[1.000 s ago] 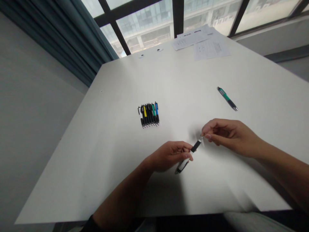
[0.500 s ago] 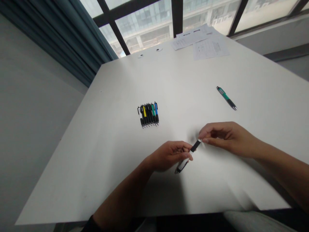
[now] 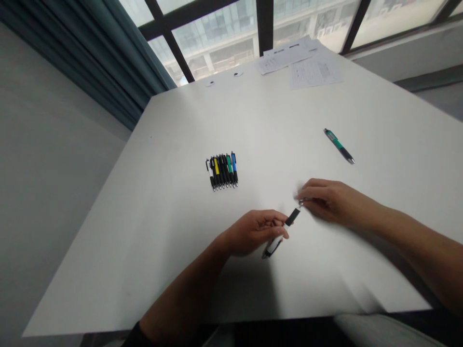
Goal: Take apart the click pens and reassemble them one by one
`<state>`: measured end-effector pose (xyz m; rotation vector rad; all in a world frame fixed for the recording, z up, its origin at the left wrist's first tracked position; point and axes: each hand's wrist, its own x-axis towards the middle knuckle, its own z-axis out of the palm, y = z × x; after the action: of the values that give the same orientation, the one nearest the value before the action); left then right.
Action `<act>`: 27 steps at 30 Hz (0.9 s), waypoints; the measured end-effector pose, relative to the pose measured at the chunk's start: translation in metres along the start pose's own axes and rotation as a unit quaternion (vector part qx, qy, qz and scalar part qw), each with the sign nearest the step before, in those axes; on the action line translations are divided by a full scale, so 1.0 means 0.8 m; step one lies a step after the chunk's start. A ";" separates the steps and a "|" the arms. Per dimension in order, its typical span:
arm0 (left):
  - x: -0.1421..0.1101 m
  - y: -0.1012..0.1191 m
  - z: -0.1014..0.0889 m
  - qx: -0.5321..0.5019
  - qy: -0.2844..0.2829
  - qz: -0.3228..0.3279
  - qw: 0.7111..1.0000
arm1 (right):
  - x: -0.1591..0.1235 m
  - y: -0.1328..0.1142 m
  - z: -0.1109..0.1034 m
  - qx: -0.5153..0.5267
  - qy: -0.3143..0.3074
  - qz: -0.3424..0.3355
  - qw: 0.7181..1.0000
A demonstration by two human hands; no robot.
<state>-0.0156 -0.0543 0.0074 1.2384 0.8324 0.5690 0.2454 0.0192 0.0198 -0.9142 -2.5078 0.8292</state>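
My left hand [image 3: 258, 231] is closed around the barrel of a white and black ballpoint pen [image 3: 275, 244]. The pen is tilted, its clip end toward me and its black grip pointing up and right toward my other hand. At that far end, my right hand [image 3: 327, 200] pinches the pen's silver tip [image 3: 300, 203] between thumb and fingers. Its fingertips are smeared by motion, so whether the tip is still joined to the grip is hard to make out. Beyond my left hand lies a row of several pens [image 3: 222, 172], side by side, in white, black, yellow, green and blue.
A single green and black pen [image 3: 339, 146] lies at an angle beyond my right hand. Sheets of paper [image 3: 314, 72] rest at the far edge of the white table [image 3: 173, 130], by the window. A dark blue curtain [image 3: 108, 53] hangs at the left.
My right hand's fingers have turned and shifted at the pen's tip, first closing in on it, then lifting slightly. My left hand and its pen have stayed put.
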 end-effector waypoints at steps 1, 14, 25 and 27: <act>0.000 -0.001 0.000 -0.003 0.000 0.001 1.000 | 0.000 -0.001 0.000 0.014 0.003 0.008 1.000; -0.001 -0.003 0.001 -0.012 -0.005 0.002 1.000 | -0.006 -0.019 -0.008 0.347 0.024 0.102 0.932; -0.001 0.000 0.002 0.006 0.000 0.002 1.000 | -0.004 -0.022 -0.005 0.281 -0.015 0.065 0.957; -0.002 0.000 0.002 0.012 -0.001 0.000 1.000 | -0.005 -0.021 -0.006 0.252 -0.026 0.057 0.966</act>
<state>-0.0151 -0.0563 0.0076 1.2593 0.8400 0.5588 0.2426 0.0082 0.0341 -0.8646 -2.1318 1.4571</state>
